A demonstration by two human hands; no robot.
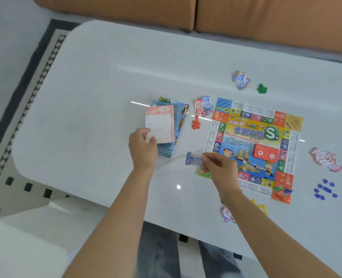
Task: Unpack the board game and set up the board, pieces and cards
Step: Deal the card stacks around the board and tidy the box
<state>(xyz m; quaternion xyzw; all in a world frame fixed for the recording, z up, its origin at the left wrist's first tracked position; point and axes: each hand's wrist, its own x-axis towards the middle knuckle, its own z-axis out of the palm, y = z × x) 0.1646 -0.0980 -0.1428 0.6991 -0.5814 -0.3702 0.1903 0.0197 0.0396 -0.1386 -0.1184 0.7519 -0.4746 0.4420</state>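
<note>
The colourful game board lies unfolded on the white table, right of centre. A red card deck sits on its middle. My left hand grips the lower corner of a pink and white sheet, which lies over a blue packet left of the board. My right hand pinches a small blue card just off the board's lower left corner, above a green card.
Paper money piles lie at the board's top left, far back, right and near my right wrist. Red, green, blue and yellow tokens surround the board. A sofa stands behind the table.
</note>
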